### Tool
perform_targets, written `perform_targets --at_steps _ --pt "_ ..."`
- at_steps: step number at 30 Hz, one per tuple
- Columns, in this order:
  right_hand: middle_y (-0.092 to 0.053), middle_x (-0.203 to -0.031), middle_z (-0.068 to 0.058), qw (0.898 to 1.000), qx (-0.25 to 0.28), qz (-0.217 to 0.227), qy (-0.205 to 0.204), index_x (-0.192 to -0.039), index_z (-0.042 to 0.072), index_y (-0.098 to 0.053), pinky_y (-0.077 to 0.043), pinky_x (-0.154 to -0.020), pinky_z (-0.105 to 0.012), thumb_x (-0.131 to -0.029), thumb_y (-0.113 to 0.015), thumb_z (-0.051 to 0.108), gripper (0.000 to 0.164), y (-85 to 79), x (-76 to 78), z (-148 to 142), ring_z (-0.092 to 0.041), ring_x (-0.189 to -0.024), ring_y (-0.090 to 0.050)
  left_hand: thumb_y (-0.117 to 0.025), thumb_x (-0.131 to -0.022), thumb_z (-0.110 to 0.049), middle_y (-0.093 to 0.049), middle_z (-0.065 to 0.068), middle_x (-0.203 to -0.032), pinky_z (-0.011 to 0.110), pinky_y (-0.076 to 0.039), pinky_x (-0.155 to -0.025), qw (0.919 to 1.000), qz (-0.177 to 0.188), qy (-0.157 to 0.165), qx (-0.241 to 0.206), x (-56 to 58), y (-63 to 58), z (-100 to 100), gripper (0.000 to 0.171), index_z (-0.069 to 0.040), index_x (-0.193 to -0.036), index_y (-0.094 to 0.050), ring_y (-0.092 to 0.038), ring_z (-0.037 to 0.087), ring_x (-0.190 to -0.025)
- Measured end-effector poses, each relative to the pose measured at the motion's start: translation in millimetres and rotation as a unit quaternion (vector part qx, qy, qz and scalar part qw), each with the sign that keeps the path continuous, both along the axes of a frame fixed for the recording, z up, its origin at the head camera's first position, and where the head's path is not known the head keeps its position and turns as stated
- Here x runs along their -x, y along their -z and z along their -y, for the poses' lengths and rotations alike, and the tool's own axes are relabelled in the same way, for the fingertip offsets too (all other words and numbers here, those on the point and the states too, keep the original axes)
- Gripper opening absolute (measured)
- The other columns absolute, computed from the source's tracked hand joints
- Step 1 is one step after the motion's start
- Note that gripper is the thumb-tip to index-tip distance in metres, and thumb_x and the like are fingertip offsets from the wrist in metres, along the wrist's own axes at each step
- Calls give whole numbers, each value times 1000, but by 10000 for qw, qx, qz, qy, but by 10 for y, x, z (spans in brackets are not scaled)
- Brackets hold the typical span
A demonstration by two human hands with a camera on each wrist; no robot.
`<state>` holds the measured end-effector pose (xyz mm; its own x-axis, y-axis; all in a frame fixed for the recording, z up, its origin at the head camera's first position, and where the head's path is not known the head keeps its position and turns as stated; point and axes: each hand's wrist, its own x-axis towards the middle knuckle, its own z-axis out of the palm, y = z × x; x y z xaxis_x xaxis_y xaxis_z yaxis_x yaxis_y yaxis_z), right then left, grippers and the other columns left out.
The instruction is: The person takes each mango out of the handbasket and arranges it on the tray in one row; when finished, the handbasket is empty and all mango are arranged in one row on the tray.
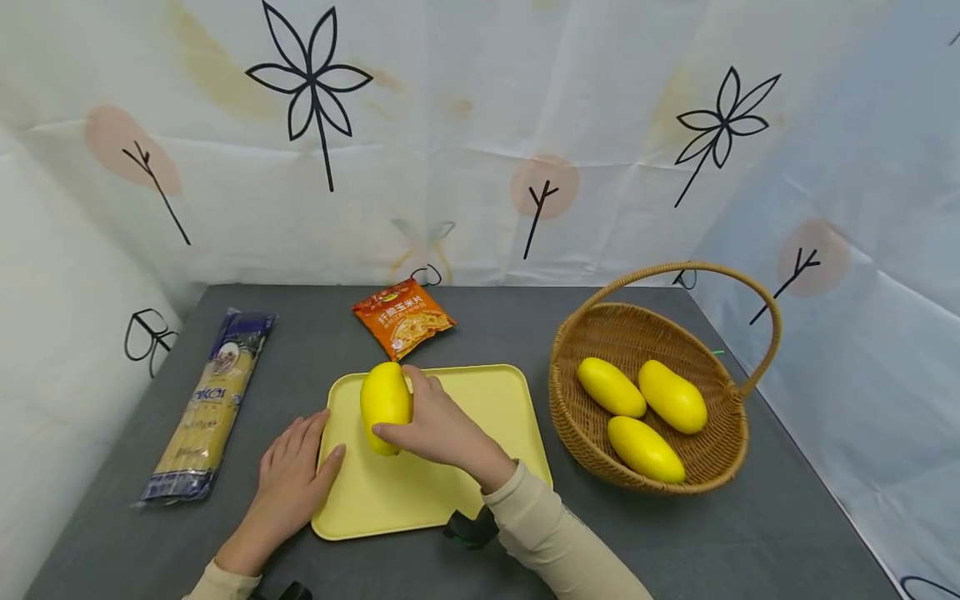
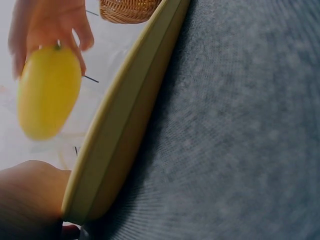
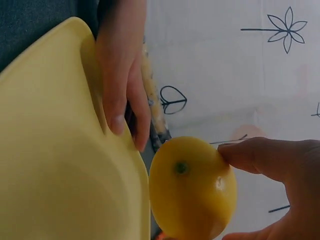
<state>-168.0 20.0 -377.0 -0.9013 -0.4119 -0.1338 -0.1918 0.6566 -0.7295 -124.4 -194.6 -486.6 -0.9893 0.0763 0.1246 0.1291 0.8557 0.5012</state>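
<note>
A yellow mango is held by my right hand, thumb and fingers on its side, above the yellow tray. A small green stem spot shows on this mango in the right wrist view. My left hand rests at the tray's left edge with straight fingers, the thumb over the rim. In the right wrist view, the left hand has its thumb inside the rim and a finger outside. Several more yellow things are three mangoes lying in a wicker basket at the right.
A long pack of noodles lies left of the tray. An orange snack bag lies behind the tray. The basket's tall arched handle rises above it. A patterned cloth hangs behind the grey table.
</note>
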Motion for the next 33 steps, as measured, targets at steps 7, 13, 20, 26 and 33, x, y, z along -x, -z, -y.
perform_targets --at_steps 7,13,20,26,33 --pt "-45 -109 -7 9992 -305 -98 220 -139 14 -22 -43 -57 -22 -74 -64 46 84 142 55 309 -13 -77 -48 -35 -92 -48 -29 16 -137 60 -11 -95 10000 19 -5 -8 2 -1 1 62 -13 -141 -22 -18 40 -127" --pt "-44 -111 -11 9968 -614 -252 450 -139 10 -22 -41 -56 -20 -74 -63 48 86 272 92 452 -15 -78 -46 -37 -91 -48 -30 16 -137 60 -11 -95 10000 17 -17 -3 6 -10 -9 63 -12 -141 -23 -18 39 -127" --pt "-45 -109 -9 9965 -550 -173 605 -137 10 -26 -41 -58 -21 -75 -62 50 82 358 146 509 -14 -74 -48 -40 -88 -52 -29 16 -138 60 -10 -96 9999 132 -54 44 3 -20 -11 69 -11 -141 -21 -17 39 -128" --pt "-47 -111 -10 9975 -276 3 645 -136 10 -29 -42 -60 -23 -75 -60 53 81 391 160 547 -14 -77 -49 -43 -87 -52 -29 16 -138 61 -10 -95 9999 106 -80 53 7 -22 -8 72 -11 -141 -21 -17 39 -128" --pt "-47 -114 -9 9980 -135 90 611 -136 11 -30 -43 -63 -23 -75 -60 54 81 424 148 596 -13 -80 -50 -45 -87 -50 -29 17 -137 60 -11 -96 10000 40 -71 57 2 -3 -4 71 -9 -140 -23 -18 39 -127"
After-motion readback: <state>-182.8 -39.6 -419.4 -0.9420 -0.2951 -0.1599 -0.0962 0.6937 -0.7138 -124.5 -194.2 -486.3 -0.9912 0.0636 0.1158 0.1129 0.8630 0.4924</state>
